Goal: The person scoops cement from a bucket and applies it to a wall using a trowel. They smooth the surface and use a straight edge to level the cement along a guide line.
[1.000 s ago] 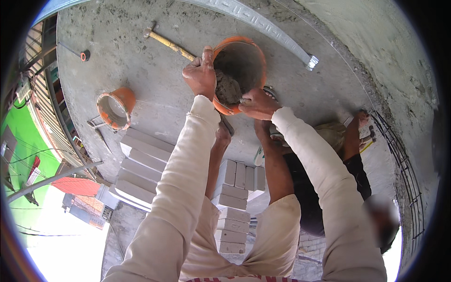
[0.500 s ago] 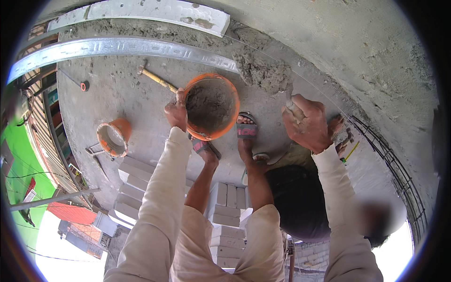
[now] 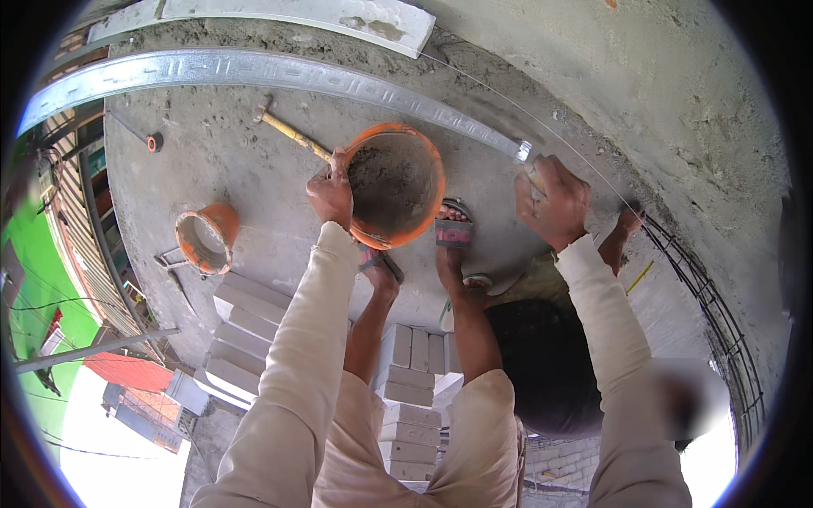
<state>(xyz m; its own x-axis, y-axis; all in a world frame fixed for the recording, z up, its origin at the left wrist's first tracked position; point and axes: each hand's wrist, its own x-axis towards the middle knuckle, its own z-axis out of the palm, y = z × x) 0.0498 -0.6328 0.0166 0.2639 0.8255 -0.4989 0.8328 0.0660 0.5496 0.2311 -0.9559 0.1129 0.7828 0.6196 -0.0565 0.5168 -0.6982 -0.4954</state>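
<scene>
My left hand (image 3: 331, 193) is closed on the rim of an orange bucket (image 3: 439, 182), which holds grey wet mortar (image 3: 388, 179). Out to the right, my right hand (image 3: 555, 203) is closed around the pale handle of a trowel (image 3: 534, 183). The trowel's blade is hard to make out. Close by that hand is the end of a long perforated metal channel (image 3: 339, 78), which runs in from the left. A hammer (image 3: 292, 135) with a wooden handle lies on the floor, its handle end reaching close to my left hand.
A smaller orange bucket (image 3: 222, 227) stands at left, beside a metal tool (image 3: 175, 273). Pale blocks (image 3: 406, 432) are stacked near my legs. Another person in dark clothing (image 3: 546, 364) crouches at right, beside a rebar cage (image 3: 707, 309). A string (image 3: 508, 100) runs along the wall.
The mortar lump on the trowel is gone from view, and the metal channel's right end now shows. My right hand has turned slightly. The left hand stays on the bucket; the view shifted a little.
</scene>
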